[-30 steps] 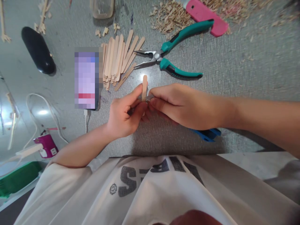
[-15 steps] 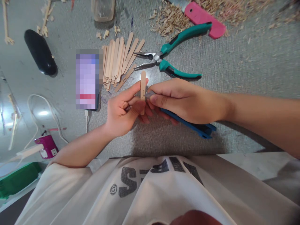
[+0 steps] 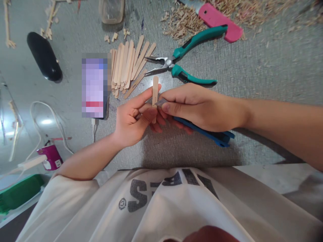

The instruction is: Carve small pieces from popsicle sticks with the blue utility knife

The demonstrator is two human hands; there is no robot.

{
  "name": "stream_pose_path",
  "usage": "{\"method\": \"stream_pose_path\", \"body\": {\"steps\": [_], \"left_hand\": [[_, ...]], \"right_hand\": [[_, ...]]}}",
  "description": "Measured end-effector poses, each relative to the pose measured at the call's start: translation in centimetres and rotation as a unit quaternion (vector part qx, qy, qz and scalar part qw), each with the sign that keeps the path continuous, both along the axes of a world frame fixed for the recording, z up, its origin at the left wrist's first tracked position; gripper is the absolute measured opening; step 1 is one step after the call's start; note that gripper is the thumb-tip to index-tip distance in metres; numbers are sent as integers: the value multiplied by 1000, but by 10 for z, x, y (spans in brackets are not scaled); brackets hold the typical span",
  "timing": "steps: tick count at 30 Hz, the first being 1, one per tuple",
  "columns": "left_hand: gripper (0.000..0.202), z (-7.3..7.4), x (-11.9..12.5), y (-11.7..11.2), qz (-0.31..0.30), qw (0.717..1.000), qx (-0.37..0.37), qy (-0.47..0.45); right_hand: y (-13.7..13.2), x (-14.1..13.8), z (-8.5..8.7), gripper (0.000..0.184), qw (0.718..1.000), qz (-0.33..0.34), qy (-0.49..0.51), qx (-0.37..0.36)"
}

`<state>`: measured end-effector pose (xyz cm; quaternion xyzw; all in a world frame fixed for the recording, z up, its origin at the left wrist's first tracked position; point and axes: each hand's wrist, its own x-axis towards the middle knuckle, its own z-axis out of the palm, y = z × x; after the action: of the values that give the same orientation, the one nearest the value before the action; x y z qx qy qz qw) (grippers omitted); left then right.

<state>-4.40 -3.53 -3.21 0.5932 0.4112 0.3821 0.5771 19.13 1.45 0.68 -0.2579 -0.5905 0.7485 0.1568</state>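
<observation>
My left hand (image 3: 135, 117) is closed round a flat wooden craft stick (image 3: 155, 88), holding it upright over the grey table. My right hand (image 3: 199, 107) grips a blue utility knife (image 3: 209, 134). Its grey blade tip (image 3: 160, 102) rests against the right edge of the stick, about halfway down. The lower end of the stick is hidden by my fingers.
A fan of several craft sticks (image 3: 128, 65) lies beyond my hands, beside a phone (image 3: 94, 88). Teal-handled pliers (image 3: 188, 57) lie open to the right, with a pink cutter (image 3: 219, 22) and wood shavings (image 3: 183, 20) further back. A black oval object (image 3: 44, 55), white cable (image 3: 50, 116) and purple container (image 3: 49, 158) sit left.
My hands have lifted the stick slightly away from me. The knife handle has swung out from under my right hand, so more of it shows, and the blade now sits at the stick's edge.
</observation>
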Motion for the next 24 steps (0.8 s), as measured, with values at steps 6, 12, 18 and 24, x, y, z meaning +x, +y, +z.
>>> {"method": "stream_pose_path", "body": {"steps": [6, 12, 18, 24], "left_hand": [[56, 0, 0, -3, 23, 999, 4, 26], [56, -1, 1, -4, 37, 999, 15, 26], [53, 2, 2, -4, 27, 999, 10, 23], [48, 1, 0, -1, -21, 1000, 14, 13]], "right_hand": [[-2, -3, 2, 38, 999, -28, -26, -12], [-7, -5, 4, 40, 997, -47, -43, 43], [-8, -8, 4, 41, 988, -67, -60, 128], [-1, -2, 5, 36, 996, 9, -75, 45]]}}
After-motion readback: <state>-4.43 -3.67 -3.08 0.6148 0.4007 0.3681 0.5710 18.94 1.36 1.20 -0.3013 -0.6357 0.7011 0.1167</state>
